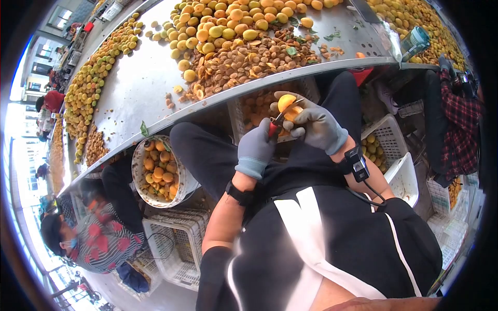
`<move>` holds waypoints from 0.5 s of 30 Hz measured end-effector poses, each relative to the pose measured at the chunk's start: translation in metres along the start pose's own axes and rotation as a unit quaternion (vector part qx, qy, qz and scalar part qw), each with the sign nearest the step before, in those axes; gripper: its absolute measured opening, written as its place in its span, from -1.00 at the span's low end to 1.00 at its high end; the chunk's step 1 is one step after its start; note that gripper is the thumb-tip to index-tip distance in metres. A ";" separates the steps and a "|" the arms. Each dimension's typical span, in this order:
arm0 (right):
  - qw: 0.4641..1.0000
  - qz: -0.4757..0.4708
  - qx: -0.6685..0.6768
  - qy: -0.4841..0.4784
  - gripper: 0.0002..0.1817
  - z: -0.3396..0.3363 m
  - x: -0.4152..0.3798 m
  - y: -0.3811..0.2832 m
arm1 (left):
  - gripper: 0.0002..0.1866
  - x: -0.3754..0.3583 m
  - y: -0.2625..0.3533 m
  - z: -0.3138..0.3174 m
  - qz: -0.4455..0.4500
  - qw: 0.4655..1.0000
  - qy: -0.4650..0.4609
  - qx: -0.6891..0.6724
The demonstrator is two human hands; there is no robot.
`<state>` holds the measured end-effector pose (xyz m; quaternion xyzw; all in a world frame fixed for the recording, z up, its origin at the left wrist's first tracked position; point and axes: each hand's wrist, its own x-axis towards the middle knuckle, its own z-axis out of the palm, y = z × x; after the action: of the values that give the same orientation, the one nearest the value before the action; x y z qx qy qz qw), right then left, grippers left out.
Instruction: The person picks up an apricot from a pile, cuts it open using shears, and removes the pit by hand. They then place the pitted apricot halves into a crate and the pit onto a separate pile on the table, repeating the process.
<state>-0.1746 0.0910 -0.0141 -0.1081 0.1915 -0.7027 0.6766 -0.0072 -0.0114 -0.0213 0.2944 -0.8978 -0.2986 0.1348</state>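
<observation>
My left hand (pixel 255 147), in a grey glove, is closed around the red handle of a small knife (pixel 273 126). The blade reaches up and right across an orange-yellow apricot (pixel 286 102), with fruit flesh showing on both sides of it. My right hand (pixel 316 124), also gloved, holds the apricot between bent fingers and thumb. Both hands are close together above my lap, just short of the metal table edge. Beneath them, partly hidden by my hands, a crate (pixel 254 111) contains orange fruit pieces.
On the metal table (pixel 135 83) lie heaped apricots (pixel 228 26) and a pile of brown pits (pixel 244 65). A white bucket (pixel 136 171) of apricots stands left of my knee. Plastic crates (pixel 179 249) flank me. Co-workers sit at left (pixel 104 238) and right (pixel 459 124).
</observation>
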 end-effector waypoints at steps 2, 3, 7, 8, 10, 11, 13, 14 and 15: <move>0.990 -0.001 -0.135 -0.041 -0.43 0.001 0.001 -0.006 | -0.80 0.001 -0.003 0.002 -0.017 1.000 -0.011 -0.020; 0.990 -0.001 -0.134 -0.040 -0.43 0.007 0.000 -0.006 | -0.79 0.001 -0.010 0.007 -0.039 0.994 -0.022 -0.104; 0.977 0.005 -0.206 0.062 -0.53 0.010 0.007 0.000 | -0.76 0.002 -0.015 0.011 -0.064 0.954 -0.095 -0.278; 0.970 0.017 -0.222 0.093 -0.55 0.005 0.010 0.003 | -0.76 0.002 -0.016 0.011 -0.064 0.954 -0.096 -0.278; 0.971 0.023 -0.219 0.096 -0.53 -0.001 0.013 0.006 | -0.76 0.003 -0.017 0.009 -0.063 0.962 -0.109 -0.244; 0.969 0.018 -0.221 0.106 -0.53 -0.003 0.015 0.008 | -0.76 0.003 -0.020 0.011 -0.064 0.962 -0.109 -0.244; 0.968 0.013 -0.223 0.116 -0.52 -0.004 0.017 0.009 | -0.75 0.003 -0.028 0.016 -0.099 0.926 -0.119 -0.345; 0.969 0.010 -0.227 0.099 -0.52 -0.005 0.018 0.009 | -0.75 0.004 -0.026 0.013 -0.100 0.926 -0.119 -0.345; 0.969 0.007 -0.231 0.083 -0.51 -0.006 0.019 0.009 | -0.74 0.004 -0.024 0.010 -0.111 0.916 -0.132 -0.363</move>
<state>-0.1699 0.0732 -0.0253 -0.2013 0.4053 -0.6410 0.6200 -0.0032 -0.0249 -0.0434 0.2814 -0.6986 -0.6531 0.0789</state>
